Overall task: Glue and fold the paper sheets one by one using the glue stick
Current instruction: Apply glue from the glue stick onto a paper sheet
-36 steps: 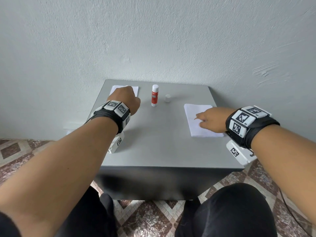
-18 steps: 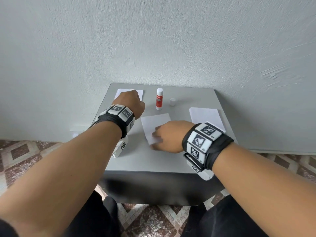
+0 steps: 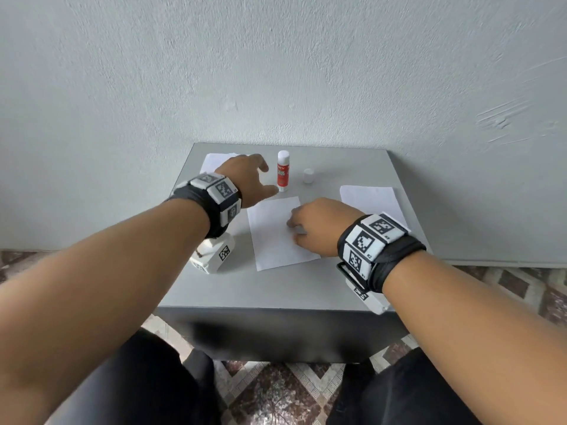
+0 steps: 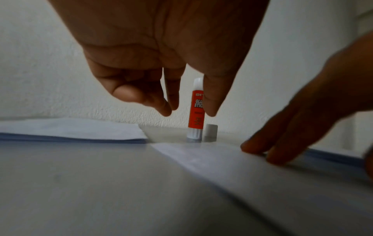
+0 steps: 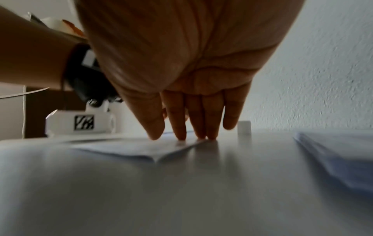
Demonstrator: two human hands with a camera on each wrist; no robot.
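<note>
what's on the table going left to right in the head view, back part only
far-left paper stack → left hand → glue stick → cap → right paper stack

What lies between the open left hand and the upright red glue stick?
Nothing: in the head view only bare grey table separates the left hand from the red glue stick; the fingers do not touch it.

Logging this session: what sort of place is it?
Probably a room in a home, set up for paper craft: a small grey table against a textured plastered wall, over a patterned tile floor.
</note>
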